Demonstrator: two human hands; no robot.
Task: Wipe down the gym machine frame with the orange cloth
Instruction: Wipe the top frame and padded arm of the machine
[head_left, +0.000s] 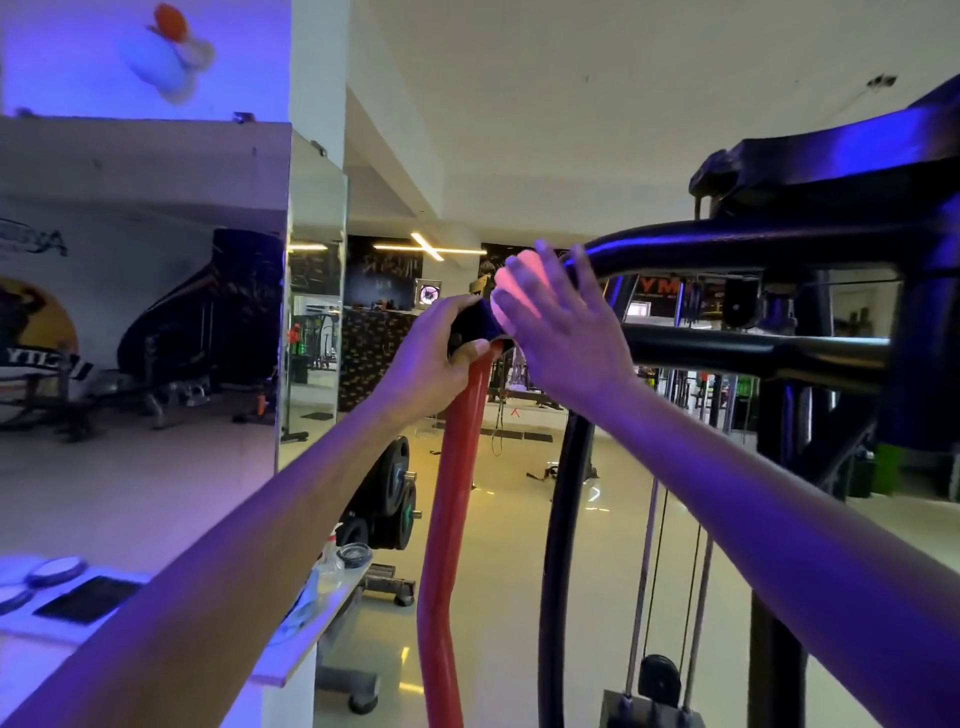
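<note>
The gym machine frame (727, 244) is a set of thick black tubes at upper right, with a red upright tube (452, 493) below the near end. My left hand (441, 353) grips the black end of the frame just above the red tube. My right hand (556, 322) lies with fingers spread and fairly straight over the bunched orange cloth (519, 273), pressing it on the curved black tube. Only small patches of cloth show between and above the fingers.
A black curved upright (563, 519) and steel cables (644, 571) with a weight stack hang below my right arm. Weight plates (395, 493) sit on a rack lower centre. A white counter (322, 613) with small items and a mirrored wall stand at left.
</note>
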